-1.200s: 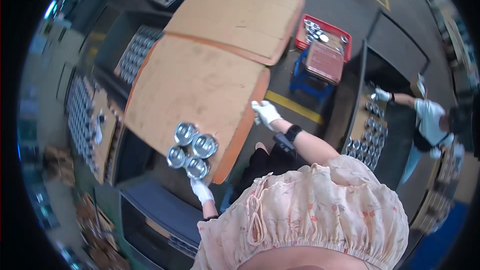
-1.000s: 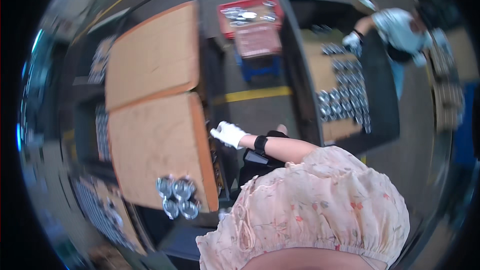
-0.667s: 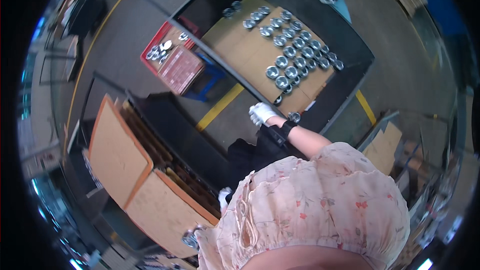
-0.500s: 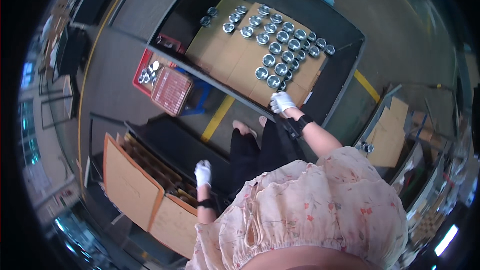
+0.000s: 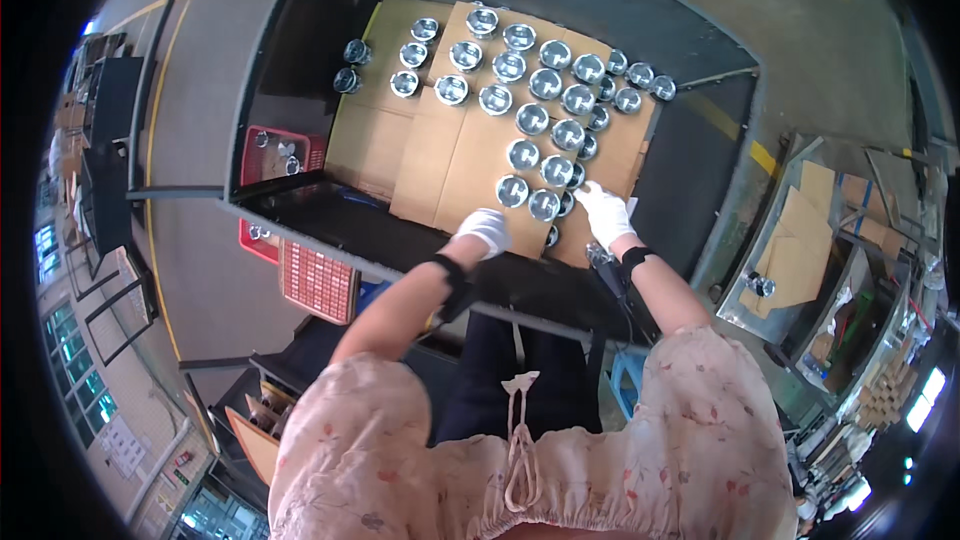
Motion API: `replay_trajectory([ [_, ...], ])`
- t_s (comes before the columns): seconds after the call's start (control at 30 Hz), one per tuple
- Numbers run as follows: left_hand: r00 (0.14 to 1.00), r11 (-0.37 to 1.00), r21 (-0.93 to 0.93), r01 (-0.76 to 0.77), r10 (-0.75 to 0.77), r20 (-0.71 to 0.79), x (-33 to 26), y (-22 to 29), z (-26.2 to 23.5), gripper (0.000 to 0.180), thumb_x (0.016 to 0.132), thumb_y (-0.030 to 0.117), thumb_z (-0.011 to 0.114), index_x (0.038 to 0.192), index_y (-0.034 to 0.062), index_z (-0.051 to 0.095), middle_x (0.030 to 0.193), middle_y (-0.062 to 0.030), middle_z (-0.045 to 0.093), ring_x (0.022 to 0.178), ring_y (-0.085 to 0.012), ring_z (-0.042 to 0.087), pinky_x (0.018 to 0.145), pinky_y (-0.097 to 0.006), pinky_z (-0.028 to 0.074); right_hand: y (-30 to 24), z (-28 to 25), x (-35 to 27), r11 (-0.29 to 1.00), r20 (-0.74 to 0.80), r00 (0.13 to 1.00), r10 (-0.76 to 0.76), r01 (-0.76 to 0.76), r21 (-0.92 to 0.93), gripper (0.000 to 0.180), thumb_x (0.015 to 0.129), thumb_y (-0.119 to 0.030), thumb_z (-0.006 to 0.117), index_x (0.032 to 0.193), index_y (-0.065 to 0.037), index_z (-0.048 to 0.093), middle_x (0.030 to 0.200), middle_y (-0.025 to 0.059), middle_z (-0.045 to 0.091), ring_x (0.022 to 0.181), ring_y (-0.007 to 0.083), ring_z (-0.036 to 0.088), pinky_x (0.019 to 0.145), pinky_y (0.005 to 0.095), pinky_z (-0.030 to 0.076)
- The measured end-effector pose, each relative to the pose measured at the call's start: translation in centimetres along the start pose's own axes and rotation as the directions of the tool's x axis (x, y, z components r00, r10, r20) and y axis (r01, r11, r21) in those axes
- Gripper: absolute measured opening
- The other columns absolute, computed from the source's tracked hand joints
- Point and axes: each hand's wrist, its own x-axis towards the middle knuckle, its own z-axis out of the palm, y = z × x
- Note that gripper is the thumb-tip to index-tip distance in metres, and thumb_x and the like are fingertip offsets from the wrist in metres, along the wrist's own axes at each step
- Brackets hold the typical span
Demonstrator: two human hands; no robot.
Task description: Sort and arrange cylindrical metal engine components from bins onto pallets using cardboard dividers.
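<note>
Several short, round, shiny metal parts (image 5: 532, 119) stand in loose rows on brown cardboard sheets (image 5: 470, 155) inside a dark, high-walled bin. My left hand (image 5: 485, 228), in a white glove, is over the bin's near side at the cardboard's lower edge. Its fingers are curled in, and whatever they may hold is hidden. My right hand (image 5: 605, 214), gloved too, reaches over the near right corner with fingers stretched toward a metal part (image 5: 575, 176) at the end of a row. Whether they touch it I cannot tell. Both wrists wear black straps, with a dark device under the right one.
The dark bin's near rim (image 5: 375, 268) runs between me and the parts. Left of it are a red crate (image 5: 262, 242) and a red-and-white slotted tray (image 5: 318, 280). A cart with cardboard (image 5: 795, 240) and a few metal parts stands at the right.
My left hand has come up from low beside my body into the bin. My right hand has moved further in, past the near rim. The view has shifted closer over the bin.
</note>
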Motion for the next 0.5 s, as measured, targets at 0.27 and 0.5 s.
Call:
replay_trajectory([
  [0.27,0.909,0.941,-0.25,0.228,-0.297,-0.293,22.5,6.9,9.3,0.048,0.092,0.025,0.047,0.132,-0.0015,0.042,0.136,-0.0264,0.041,0.13,-0.0391,0.036,0.11,-0.048,0.022,3.9,8.7,14.4,0.841,0.343,0.859,-0.38,0.475,-0.258,0.02,0.085,-0.022,0.056,0.101,-0.012,0.063,0.112,0.01,0.058,0.098,0.0295,0.058,0.085,0.041,0.048],
  [0.5,0.513,0.627,-0.739,0.246,-0.732,-0.45,23.1,4.6,12.2,0.043,0.091,0.025,0.048,0.123,-0.0043,0.047,0.127,-0.0237,0.048,0.122,-0.0385,0.04,0.105,-0.044,0.028,1.6,13.8,17.9,0.854,0.476,0.832,-0.285,0.446,-0.267,0.027,0.086,-0.011,0.048,0.112,-0.006,0.055,0.086,0.0212,0.065,0.082,0.0322,0.066,0.071,0.0398,0.055],
])
